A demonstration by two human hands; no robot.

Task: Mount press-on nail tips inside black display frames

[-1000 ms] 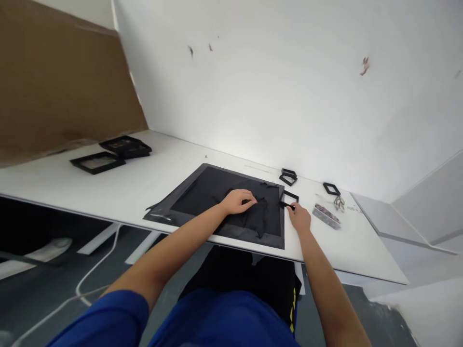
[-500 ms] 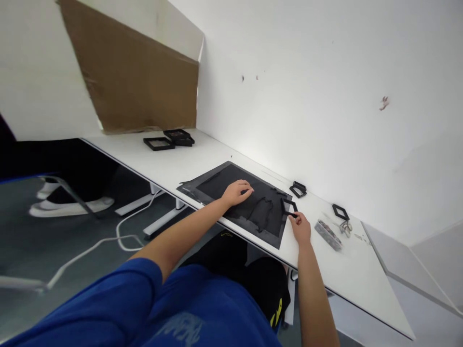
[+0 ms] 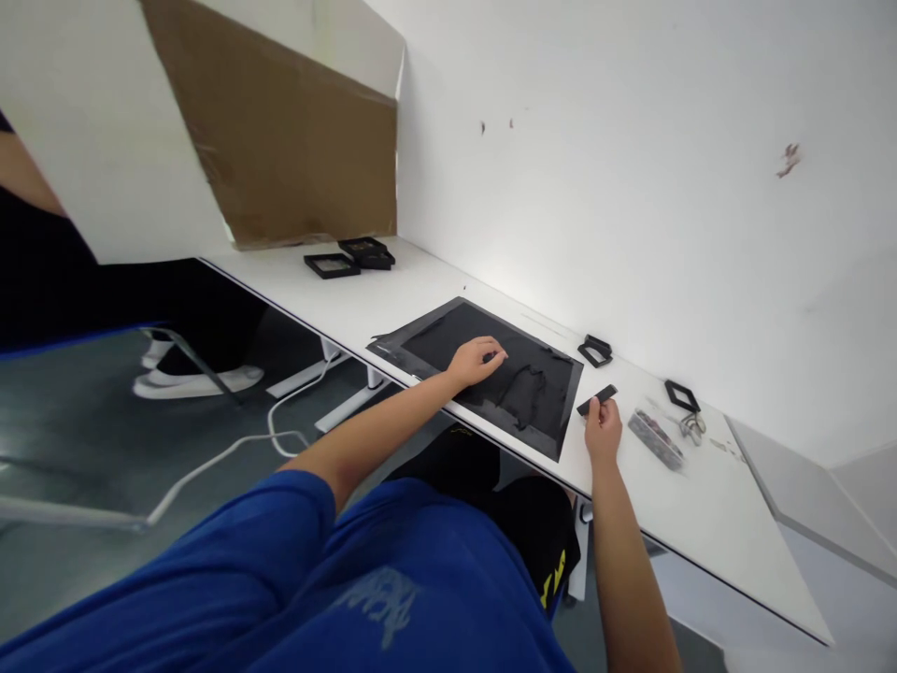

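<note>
My right hand (image 3: 604,430) grips a black frame (image 3: 597,400), now seen edge-on, just past the right edge of a dark mat (image 3: 448,332). Over the mat, my left hand (image 3: 477,362) has its fingers curled together; whatever may be between them is too small to make out. Crumpled black strips (image 3: 522,397) lie on the mat to the right of that hand. A clear box (image 3: 656,439) with small items stands to the right of my right hand.
Black frames (image 3: 332,266) are stacked at the table's far left. More lie near the wall, one pair (image 3: 595,350) behind the mat and one frame (image 3: 682,395) beside a small tangled item (image 3: 692,427). A seated person's legs and shoes (image 3: 200,381) show at left.
My right hand has turned the black frame from showing its opening to edge-on, off the mat's corner. The left hand stays over the mat. The whole view has shifted slightly.
</note>
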